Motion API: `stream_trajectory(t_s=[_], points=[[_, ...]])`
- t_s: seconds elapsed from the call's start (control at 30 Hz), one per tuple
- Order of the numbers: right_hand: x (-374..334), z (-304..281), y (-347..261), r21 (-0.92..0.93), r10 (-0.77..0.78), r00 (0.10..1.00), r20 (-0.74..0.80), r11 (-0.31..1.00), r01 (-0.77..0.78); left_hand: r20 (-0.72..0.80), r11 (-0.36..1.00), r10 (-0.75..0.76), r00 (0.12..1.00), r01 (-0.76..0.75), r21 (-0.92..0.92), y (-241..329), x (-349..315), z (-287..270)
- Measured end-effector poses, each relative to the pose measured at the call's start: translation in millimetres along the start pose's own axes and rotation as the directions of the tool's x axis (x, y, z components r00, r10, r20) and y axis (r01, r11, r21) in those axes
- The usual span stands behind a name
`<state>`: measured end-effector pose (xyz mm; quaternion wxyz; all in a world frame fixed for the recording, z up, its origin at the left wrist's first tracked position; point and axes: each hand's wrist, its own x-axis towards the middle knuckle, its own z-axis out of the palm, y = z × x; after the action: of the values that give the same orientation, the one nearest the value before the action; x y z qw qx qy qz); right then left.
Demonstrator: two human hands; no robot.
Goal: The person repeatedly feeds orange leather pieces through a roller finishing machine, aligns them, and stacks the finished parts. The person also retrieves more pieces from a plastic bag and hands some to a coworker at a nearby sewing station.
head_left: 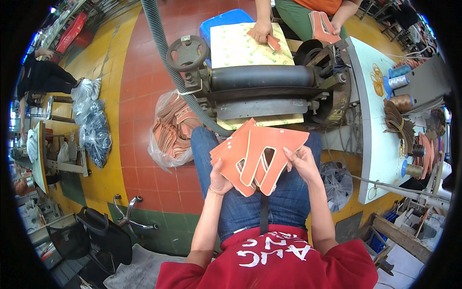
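Several flat orange-pink cut pieces (pixel 236 159), leather-like with pale edges and cut-out slots, are fanned out above my lap. My left hand (pixel 220 180) grips the fan at its lower left. At the right edge of the top piece (pixel 284 144), my right hand (pixel 302 163) pinches it with thumb and fingers. Just beyond the pieces stands a roller machine with a dark roller (pixel 262 77) and a grey metal plate (pixel 262 108). Across the machine, a co-worker's hand (pixel 262 32) holds a small orange piece over a pale patterned board (pixel 226 45).
A clear bag (pixel 163 144) of orange pieces sits on the red floor to the left. A ribbed grey hose (pixel 156 29) runs down past the handwheel (pixel 187 53). At right, a white table (pixel 368 120) bears thread spools (pixel 399 82) and bundled brown strips (pixel 398 123).
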<state>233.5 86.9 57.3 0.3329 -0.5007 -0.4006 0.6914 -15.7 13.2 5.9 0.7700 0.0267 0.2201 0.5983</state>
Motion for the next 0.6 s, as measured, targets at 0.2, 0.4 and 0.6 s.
stream_trajectory(t_s=[0.2,0.4,0.6], points=[[28.5,-0.9,19.7,0.123,0.087,0.995,-0.058,0.989,-0.079,-0.012,1.0,0.016,1.0,-0.015,0.02,7.9,-5.5,-3.0],[82.7,-7.8,12.9,0.253,0.172,0.975,-0.142,0.958,-0.132,-0.015,1.0,-0.023,1.0,0.023,0.001,8.2,-6.7,-8.4],[91.0,14.6,17.7,0.492,-0.072,0.909,-0.41,0.822,0.287,-0.001,0.999,-0.025,1.0,0.025,-0.031,5.7,-10.1,-5.9]])
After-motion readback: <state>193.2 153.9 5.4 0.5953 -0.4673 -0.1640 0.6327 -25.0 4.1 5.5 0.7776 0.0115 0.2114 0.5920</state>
